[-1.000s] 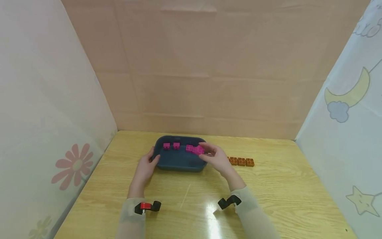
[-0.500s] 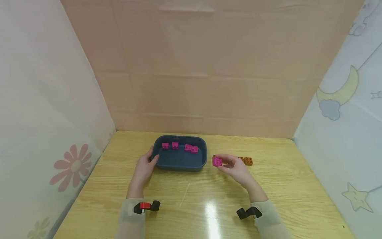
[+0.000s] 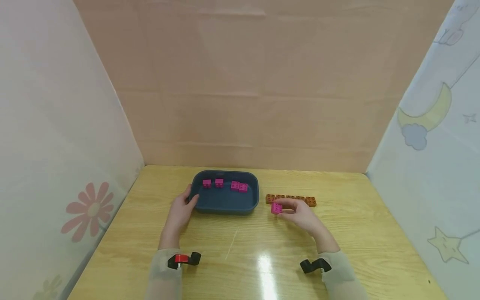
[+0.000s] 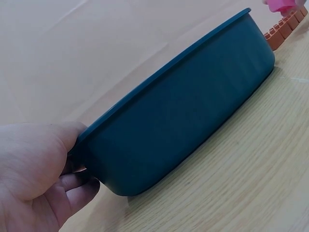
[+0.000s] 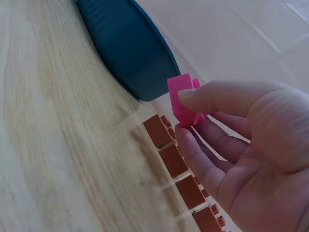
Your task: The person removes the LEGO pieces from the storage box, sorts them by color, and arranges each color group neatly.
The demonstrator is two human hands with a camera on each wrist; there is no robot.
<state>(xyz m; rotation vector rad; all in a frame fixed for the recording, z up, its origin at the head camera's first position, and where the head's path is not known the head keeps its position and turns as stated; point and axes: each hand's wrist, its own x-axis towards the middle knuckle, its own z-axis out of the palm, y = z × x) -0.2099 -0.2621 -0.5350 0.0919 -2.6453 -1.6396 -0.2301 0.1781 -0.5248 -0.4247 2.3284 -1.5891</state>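
Note:
A dark blue tray (image 3: 225, 204) stands on the table, its left end gripped by my left hand (image 3: 180, 211), thumb over the rim and fingers curled against the outside wall in the left wrist view. Several pink toy bricks sit inside: two apart on the left (image 3: 207, 183), two side by side further right (image 3: 239, 186). Between thumb and fingertips my right hand (image 3: 304, 216) pinches another pink brick (image 5: 181, 99), studs facing the palm in the right wrist view. It is close in front of a row of orange-brown bricks (image 3: 310, 201), whose middle is partly behind the hand.
The wooden table (image 3: 225, 266) runs up to a beige cloth backdrop (image 3: 240, 125). White patterned cloths border the left and right sides. Black camera mounts (image 3: 184, 258) sit on both wrists. The brick row lies just right of the tray.
My right hand has carried the pink brick out of the tray, rightward and toward me, to the front of the brown row. My left hand stays on the tray.

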